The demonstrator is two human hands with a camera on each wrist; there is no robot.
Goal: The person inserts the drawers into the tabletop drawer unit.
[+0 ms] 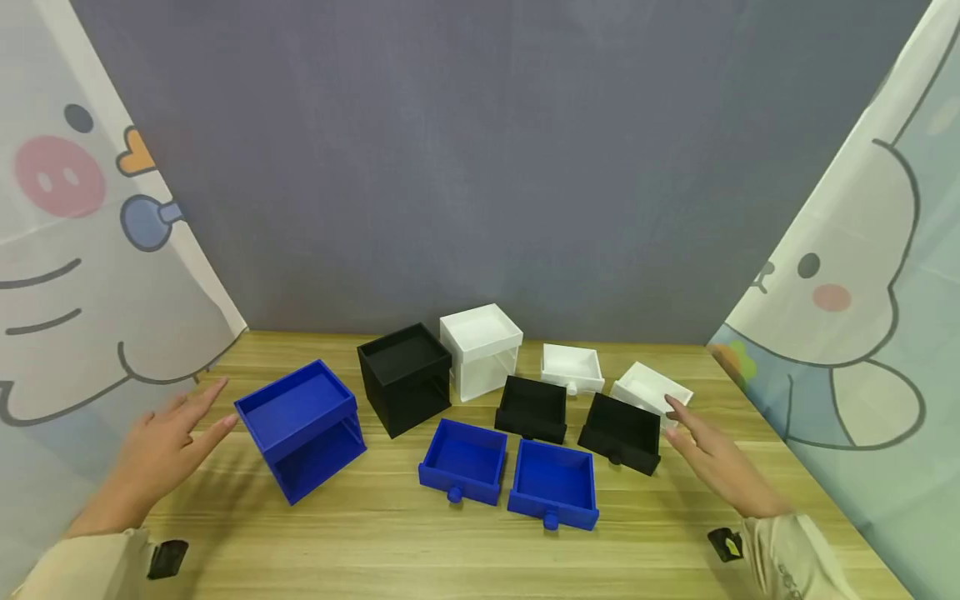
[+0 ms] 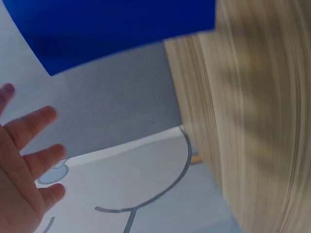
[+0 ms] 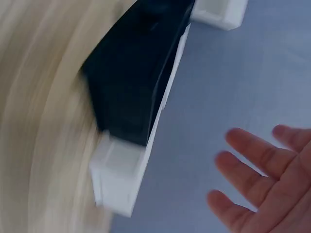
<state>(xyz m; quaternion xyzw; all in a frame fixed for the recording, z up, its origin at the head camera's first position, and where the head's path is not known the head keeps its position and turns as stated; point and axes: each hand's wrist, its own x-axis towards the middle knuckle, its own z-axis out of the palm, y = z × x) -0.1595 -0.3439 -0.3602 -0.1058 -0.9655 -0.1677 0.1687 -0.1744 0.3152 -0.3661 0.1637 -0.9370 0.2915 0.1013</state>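
My left hand [image 1: 168, 442] hovers with spread fingers just left of a blue cabinet shell [image 1: 300, 408], whose front is an empty slot. In the left wrist view the blue shell [image 2: 121, 29] is beyond the spread fingers [image 2: 36, 126]. On the right, my right hand [image 1: 720, 462] holds nothing; its fingertips overlap a white drawer [image 1: 648, 385] in the head view. Close by lies a black drawer [image 1: 621, 429] with a round knob. The right wrist view shows the extended fingers apart from the black drawer [image 3: 131, 73] and white drawer [image 3: 119, 170].
A black shell [image 1: 405, 375] and a white shell [image 1: 482, 342] stand at the back centre. Two blue drawers [image 1: 465, 458] lie in front, with another black drawer [image 1: 531, 407] and white drawer [image 1: 572, 365] behind. A grey panel [image 1: 480, 167] borders the table's back, printed cloths its sides.
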